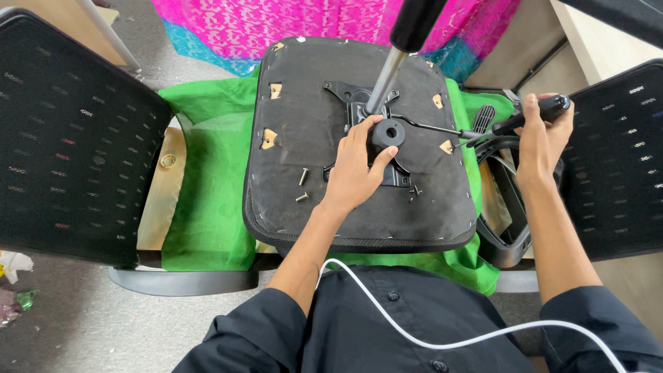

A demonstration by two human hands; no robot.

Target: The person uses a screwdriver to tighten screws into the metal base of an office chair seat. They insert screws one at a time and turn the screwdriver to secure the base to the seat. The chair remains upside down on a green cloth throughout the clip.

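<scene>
An upturned black chair seat (pixel 304 131) lies on green cloth, with a black metal mechanism plate (pixel 349 93) bolted at its middle and a gas cylinder (pixel 387 72) rising from it. My left hand (pixel 356 169) rests on the plate, fingers curled around a round black knob (pixel 387 131). My right hand (pixel 542 135) grips the black handle of a lever (pixel 532 114) that runs from the plate out past the seat's right edge. Two loose bolts (pixel 302 185) lie on the seat left of my left hand, and small screws (pixel 414 191) lie right of it.
Black mesh chair backs stand at the left (pixel 69 138) and right (pixel 621 159). Green cloth (pixel 207 173) covers a wooden surface. A black armrest frame (pixel 507 235) lies beside the seat's right edge. Pink patterned fabric (pixel 290 24) is beyond. A white cable (pixel 442 338) crosses my dark shirt.
</scene>
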